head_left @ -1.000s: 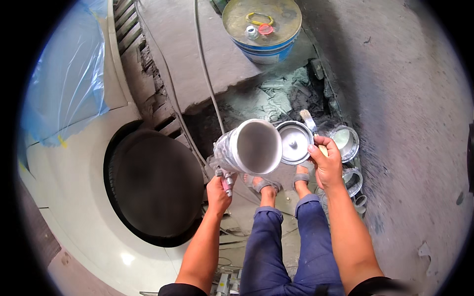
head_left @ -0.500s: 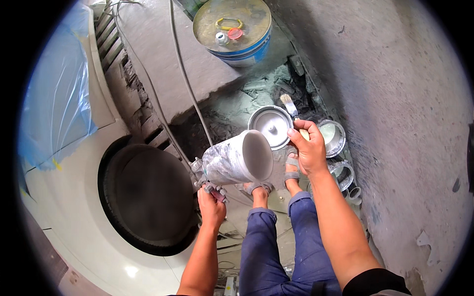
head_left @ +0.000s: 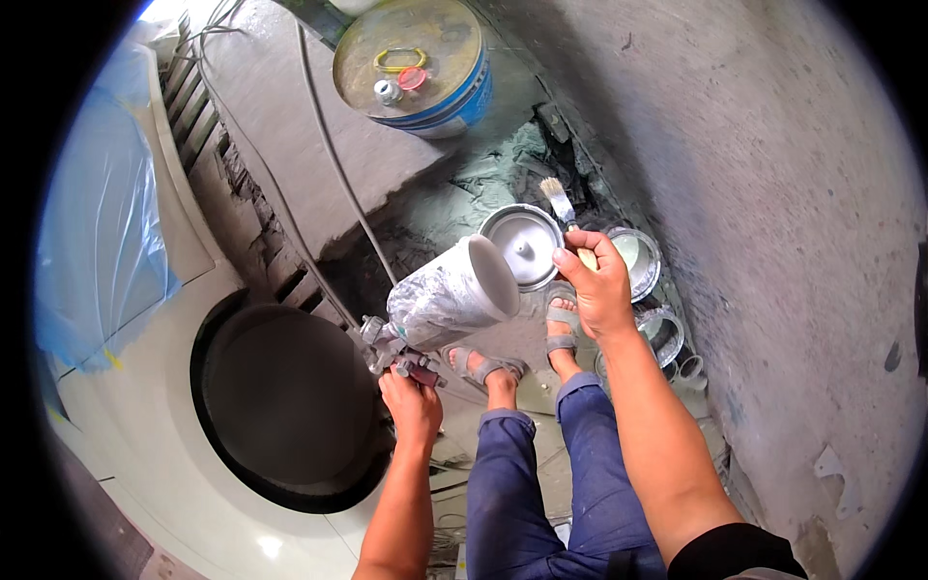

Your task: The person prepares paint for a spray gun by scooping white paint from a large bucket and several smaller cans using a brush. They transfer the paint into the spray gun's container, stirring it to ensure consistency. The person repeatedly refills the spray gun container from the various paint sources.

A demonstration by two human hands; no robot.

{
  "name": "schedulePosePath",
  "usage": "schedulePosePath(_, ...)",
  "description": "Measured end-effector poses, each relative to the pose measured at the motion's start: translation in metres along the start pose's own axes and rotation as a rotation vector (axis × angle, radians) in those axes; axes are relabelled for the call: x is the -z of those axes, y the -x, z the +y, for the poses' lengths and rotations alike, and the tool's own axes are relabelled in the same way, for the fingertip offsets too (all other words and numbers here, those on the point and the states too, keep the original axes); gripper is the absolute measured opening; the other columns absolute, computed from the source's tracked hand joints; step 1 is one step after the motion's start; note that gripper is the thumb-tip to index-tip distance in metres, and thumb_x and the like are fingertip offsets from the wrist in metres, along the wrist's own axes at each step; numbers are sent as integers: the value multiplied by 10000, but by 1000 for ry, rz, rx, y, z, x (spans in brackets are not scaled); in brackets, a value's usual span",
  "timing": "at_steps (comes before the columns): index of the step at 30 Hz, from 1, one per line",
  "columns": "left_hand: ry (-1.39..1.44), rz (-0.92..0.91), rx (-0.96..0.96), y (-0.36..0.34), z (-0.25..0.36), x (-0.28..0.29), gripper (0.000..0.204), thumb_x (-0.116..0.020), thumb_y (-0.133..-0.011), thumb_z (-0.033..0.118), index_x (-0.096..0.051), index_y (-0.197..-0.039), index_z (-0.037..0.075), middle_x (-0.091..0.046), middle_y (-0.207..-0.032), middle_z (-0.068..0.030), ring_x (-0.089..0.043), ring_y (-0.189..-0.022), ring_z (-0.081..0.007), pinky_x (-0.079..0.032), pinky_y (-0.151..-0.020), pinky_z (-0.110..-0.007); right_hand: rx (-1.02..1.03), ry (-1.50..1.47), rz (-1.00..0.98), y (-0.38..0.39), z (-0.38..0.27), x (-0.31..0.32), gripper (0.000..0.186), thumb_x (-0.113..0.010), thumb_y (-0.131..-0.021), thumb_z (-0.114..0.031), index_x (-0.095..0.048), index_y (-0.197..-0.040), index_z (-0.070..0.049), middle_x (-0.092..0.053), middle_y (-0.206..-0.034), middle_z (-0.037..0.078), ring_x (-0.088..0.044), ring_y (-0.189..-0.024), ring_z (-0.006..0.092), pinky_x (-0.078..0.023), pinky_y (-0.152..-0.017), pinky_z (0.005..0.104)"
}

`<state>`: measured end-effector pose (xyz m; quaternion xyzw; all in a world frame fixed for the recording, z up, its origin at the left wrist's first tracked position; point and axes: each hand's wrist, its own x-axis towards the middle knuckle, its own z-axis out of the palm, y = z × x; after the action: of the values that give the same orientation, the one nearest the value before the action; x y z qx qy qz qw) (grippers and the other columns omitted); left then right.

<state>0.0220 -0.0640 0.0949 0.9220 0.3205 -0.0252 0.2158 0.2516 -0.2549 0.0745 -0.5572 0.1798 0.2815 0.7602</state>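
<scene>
My left hand (head_left: 411,406) is closed around the handle of a spray gun (head_left: 391,350). Its paint-smeared white cup (head_left: 440,295) sits on top without a cover, tilted so that the mouth faces up and right. In my right hand (head_left: 599,290) is a paintbrush (head_left: 558,200), bristles pointing up and away, with white paint near the ferrule. Against that thumb is the edge of a round white lid (head_left: 510,253) with a small nub at its centre. It looks pinched together with the brush, to the right of the cup's mouth.
A large blue drum (head_left: 454,106) with a yellow handle stands at the far side. Several paint pots (head_left: 643,263) line the right wall (head_left: 773,242). At left, a pale car body panel (head_left: 155,425) surrounds a dark round opening (head_left: 290,406), beside blue plastic sheeting (head_left: 116,213). A hose (head_left: 338,155) runs past.
The view has shifted, so the drum appears farther left. The spray gun and cup have moved slightly up and left in the picture. Both hands keep their grips.
</scene>
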Motion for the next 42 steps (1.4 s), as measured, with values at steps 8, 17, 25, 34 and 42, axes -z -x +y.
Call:
schedulePosePath(8,-120,26,6,-1,8,-8,257,-595,-761,-41,-537,-1001,29,-545,-936,-152,-501,-873,-366,-399,-774,-450,-39,-7,52,-7,-6,8,340,-739,-838,-119,-568,-1092,29,-597,-1032,63,-565,-894,92,-501,-773,221)
schedulePosePath(17,-105,42,2,-6,20,-6,293,-591,-737,-56,-570,-1010,49,-572,-910,-116,-505,-857,-337,-396,-786,-439,-15,34,29,-14,-2,15,334,-745,-838,-140,-578,-1081,18,-595,-1022,51,-559,-882,86,-491,-772,220)
schedulePosePath(25,116,-161,43,-15,14,-8,191,-616,-831,14,-571,-1016,-2,-583,-884,-121,-558,-818,-263,-437,-744,-363,-15,20,12,-21,-7,13,304,-732,-843,-120,-579,-1072,10,-611,-960,29,-569,-841,78,-494,-745,218)
schedulePosePath(34,681,-278,84,-43,38,-23,185,-647,-911,135,-574,-795,11,-487,-660,14,-438,-640,-103,-386,-584,-289,-52,-33,-12,-14,-9,7,313,-721,-842,-110,-568,-1084,15,-606,-975,39,-572,-844,88,-500,-756,234)
schedulePosePath(42,832,-404,378,-46,54,-26,116,-597,-903,133,-605,-865,23,-544,-723,-25,-499,-660,-120,-424,-611,-309,-79,60,-50,6,7,3,296,-708,-858,-117,-557,-1104,-50,-602,-989,4,-573,-851,74,-519,-697,235)
